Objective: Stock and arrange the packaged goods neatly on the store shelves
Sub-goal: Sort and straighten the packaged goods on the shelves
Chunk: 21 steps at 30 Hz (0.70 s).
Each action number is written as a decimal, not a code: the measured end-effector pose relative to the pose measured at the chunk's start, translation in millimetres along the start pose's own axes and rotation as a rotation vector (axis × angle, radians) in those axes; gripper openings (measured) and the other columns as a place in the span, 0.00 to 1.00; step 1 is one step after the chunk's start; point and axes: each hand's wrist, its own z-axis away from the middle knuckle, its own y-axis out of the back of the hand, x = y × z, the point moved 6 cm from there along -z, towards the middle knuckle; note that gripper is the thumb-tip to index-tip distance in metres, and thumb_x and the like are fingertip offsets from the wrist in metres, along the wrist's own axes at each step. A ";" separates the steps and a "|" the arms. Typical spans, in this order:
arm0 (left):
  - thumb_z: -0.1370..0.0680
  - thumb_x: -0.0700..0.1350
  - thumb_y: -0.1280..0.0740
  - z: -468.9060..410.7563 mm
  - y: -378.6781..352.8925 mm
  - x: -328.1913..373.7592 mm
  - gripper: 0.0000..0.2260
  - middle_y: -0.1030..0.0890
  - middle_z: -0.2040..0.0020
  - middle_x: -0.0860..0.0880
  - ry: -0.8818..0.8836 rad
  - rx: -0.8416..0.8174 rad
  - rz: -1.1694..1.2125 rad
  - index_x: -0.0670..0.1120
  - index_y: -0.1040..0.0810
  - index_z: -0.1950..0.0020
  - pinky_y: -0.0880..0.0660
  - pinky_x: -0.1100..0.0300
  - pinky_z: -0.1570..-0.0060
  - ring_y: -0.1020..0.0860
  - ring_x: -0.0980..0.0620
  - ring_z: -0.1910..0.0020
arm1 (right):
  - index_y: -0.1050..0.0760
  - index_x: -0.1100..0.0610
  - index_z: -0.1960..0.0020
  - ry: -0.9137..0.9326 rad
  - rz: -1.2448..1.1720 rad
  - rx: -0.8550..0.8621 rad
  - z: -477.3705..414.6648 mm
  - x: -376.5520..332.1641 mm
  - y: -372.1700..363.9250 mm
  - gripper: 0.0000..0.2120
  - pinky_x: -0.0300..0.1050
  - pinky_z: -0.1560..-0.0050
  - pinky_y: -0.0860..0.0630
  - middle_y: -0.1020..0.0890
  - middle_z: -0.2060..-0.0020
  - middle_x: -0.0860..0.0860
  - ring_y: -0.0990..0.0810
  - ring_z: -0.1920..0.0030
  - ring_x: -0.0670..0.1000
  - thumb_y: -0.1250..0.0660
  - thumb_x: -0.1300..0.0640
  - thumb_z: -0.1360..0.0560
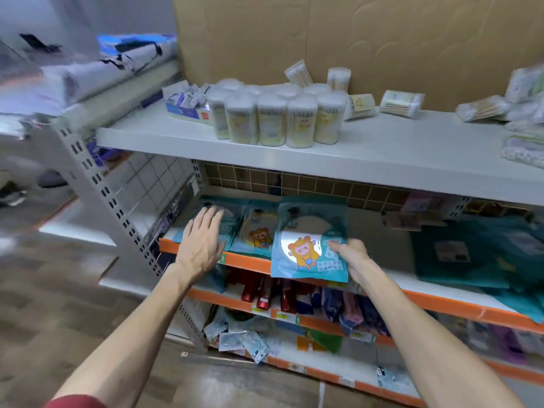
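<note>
even indoor light, soft shadow under the upper shelf (294,154), heavy blur and bending at edges.

The teal pouch (309,245) that my right hand (350,257) pinches is thin plastic film, glossy, with light glinting off its printed face. Under my left hand (203,242) the leftmost pouch (232,222) has the same slick film. The upper shelf board (382,154) looks smooth and matt, pale grey. Behind it stands a cardboard sheet (382,39), brown, matt and dented. The swab tubs (301,122) are clear hard plastic. The perforated upright (112,195) is painted metal; the orange beam (244,262) has a faint sheen. The floor (73,290) is wood-look plank.
</note>
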 end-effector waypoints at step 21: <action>0.19 0.46 0.40 -99.1 -46.8 -173.4 0.34 0.56 0.20 0.43 0.158 -0.157 0.108 0.41 0.58 0.21 0.51 0.43 0.24 0.56 0.43 0.22 | 0.26 0.63 0.44 -0.145 0.013 -0.065 -81.7 1.9 -288.1 0.09 0.53 0.54 0.18 0.17 0.53 0.59 0.16 0.56 0.56 0.33 0.63 0.23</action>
